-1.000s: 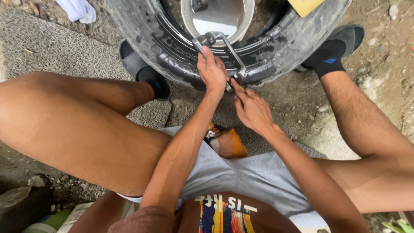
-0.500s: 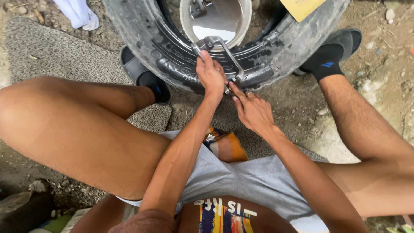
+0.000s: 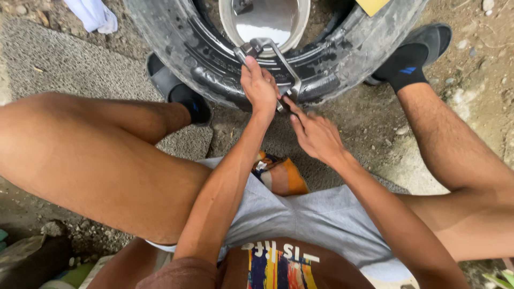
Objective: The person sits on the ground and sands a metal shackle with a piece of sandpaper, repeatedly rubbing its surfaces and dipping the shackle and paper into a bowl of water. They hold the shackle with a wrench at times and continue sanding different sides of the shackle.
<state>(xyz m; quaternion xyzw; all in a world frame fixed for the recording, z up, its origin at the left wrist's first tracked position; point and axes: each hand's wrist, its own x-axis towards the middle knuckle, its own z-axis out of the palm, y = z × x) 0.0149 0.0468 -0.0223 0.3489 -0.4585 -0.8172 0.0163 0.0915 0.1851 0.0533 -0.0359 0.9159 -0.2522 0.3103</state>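
Observation:
A black rubber tyre (image 3: 342, 59) lies flat on the ground between my feet. A metal clamp tool (image 3: 267, 51) with two bars sits over the tyre's near sidewall. My left hand (image 3: 259, 88) is closed around the tool's near bar against the rubber. My right hand (image 3: 316, 134) is just to the right and below it, fingertips pinching the lower end of the tool at the tyre's edge. What the fingertips grip is partly hidden.
A round container with water (image 3: 265, 18) stands inside the tyre's hole. A white cloth (image 3: 93, 13) lies at the top left and a yellow object (image 3: 372, 5) rests on the tyre's top right. An orange patterned thing (image 3: 284, 174) lies on the gravel between my legs.
The view has shifted slightly; both hands stay on the tool at the tyre's near wall, the right hand's fingers having moved a little closer to the left hand.

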